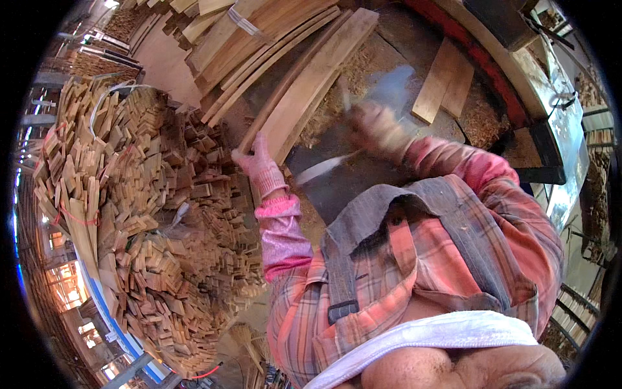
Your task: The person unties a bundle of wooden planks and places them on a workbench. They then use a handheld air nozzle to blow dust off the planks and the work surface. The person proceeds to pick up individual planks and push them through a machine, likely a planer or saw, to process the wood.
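My left hand (262, 170), in a pink glove, grips the near end of a thin wooden board (295, 81). Its thumb is on the left edge and a finger lies along the top. Right beside that board is a wider, paler plank (324, 81). My right hand (376, 128) is over the dark worktop (350, 188), smeared by motion, so its fingers cannot be read. A pale, blurred strip (324, 168) extends from near this hand toward the left; whether the hand holds it is unclear. Beyond the right hand is a whitish-blue blur (392, 87).
Two short boards (444, 81) lie on the worktop at right, near wood shavings (486, 126). A red-edged curved rim (476, 58) bounds the far right. A strapped bundle of boards (249, 39) is at far left. A large heap of wood pieces (149, 214) fills the left side.
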Tool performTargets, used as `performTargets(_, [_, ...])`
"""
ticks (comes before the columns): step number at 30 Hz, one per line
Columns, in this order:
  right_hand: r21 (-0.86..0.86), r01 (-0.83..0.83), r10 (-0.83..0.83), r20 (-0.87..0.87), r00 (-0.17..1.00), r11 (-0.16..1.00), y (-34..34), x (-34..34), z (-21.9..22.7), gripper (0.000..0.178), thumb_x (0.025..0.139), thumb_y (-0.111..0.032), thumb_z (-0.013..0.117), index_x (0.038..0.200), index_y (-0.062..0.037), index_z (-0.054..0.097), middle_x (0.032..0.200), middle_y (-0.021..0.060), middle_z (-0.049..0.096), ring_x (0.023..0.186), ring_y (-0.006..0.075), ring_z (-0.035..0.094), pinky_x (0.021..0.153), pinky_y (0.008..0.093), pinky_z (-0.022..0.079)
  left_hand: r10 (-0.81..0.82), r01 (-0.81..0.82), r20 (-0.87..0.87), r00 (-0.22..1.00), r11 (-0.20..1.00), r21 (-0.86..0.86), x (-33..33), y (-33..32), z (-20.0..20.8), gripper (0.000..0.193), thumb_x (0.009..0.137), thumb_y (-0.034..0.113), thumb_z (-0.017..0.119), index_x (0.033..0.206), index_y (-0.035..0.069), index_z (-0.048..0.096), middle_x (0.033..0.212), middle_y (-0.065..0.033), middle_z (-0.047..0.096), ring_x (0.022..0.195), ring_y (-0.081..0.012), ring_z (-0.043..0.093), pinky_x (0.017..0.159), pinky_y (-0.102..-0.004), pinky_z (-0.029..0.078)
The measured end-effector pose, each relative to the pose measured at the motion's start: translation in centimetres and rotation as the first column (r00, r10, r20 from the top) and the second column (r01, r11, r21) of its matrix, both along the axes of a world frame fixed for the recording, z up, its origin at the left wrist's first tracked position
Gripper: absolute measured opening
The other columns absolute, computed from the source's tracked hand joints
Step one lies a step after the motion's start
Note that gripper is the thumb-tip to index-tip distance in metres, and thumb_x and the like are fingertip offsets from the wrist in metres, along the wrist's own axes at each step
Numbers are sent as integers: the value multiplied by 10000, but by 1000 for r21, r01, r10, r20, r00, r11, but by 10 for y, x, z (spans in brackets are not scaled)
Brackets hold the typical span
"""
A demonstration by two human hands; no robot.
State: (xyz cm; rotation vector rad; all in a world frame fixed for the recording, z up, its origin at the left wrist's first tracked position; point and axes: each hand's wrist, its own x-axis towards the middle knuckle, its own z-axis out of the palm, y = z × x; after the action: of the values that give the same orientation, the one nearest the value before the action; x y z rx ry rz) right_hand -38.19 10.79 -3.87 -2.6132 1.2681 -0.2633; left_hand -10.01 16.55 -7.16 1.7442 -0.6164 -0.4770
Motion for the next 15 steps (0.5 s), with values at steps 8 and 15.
performTargets(8, [227,-299,314,-31,949,927,75,52,-8,147,796,-218,664,876,-97,687,939,97,679,955,310,670,789,420,548,-395,348,213,894,910,225,-45,-38,24,540,830,315,744,1178,-52,554,1079,-228,678,984,-327,668,858,-402,515])
performTargets(15, [829,80,-498,252,830,554,80,-80,28,228,905,-201,638,1058,-45,700,826,35,665,780,152,626,712,321,525,-540,481,13,841,759,440,-36,-66,29,640,800,408,753,1181,-71,569,1075,-258,681,979,-365,681,851,-417,521])
